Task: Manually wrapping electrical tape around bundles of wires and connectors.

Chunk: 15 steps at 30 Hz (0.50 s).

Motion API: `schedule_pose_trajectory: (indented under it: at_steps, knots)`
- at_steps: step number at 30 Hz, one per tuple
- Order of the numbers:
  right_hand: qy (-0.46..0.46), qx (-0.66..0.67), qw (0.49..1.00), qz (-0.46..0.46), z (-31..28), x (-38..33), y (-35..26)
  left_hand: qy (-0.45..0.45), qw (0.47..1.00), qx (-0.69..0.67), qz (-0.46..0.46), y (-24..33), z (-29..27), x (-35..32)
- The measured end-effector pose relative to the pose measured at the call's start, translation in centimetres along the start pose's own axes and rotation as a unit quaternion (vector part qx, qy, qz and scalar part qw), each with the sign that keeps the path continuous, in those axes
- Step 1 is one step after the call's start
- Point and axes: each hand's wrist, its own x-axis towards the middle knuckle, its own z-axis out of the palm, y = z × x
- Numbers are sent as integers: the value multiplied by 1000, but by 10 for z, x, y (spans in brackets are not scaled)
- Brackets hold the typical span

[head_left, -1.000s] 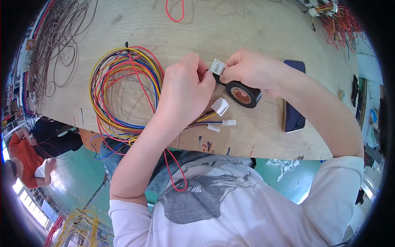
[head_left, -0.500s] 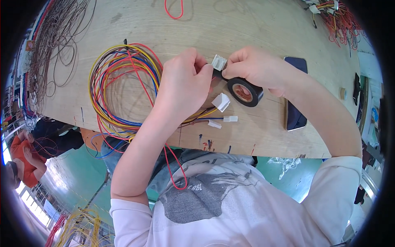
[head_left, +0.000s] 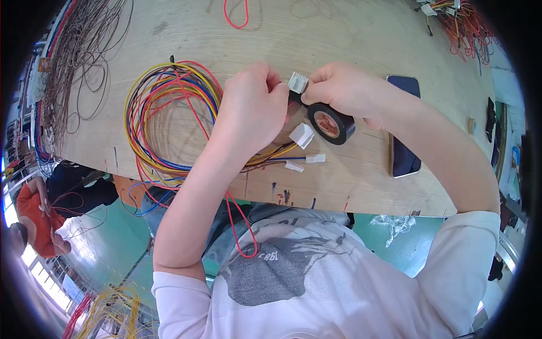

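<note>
White connector and black tape in our two hands, over a plywood bench.

Head view: our left hand [head_left: 251,110] is closed around the wire bundle just behind the white connector [head_left: 297,82], while our right hand [head_left: 341,90] pinches that connector and carries the black tape roll [head_left: 331,123] just beneath it. Both are held just above the bench [head_left: 339,34]. Coiled multicoloured wires [head_left: 164,118] lie to the left, a dark phone [head_left: 404,127] to the right, and more white plugs [head_left: 302,135] sit below the hands.
</note>
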Motion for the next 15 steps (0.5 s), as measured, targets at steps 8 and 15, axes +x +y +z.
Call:
schedule_pose_trajectory:
  at_steps: [8, 15]
  knots:
    - [-9, 5, 1000, -8, -2, 6, 3, 1, 1000, -5, 3, 0, 0, 1]
    - [-6, -49, 998, -46, -6, 3, -1, 22, 999, 6, 25, -2, 3, -1]
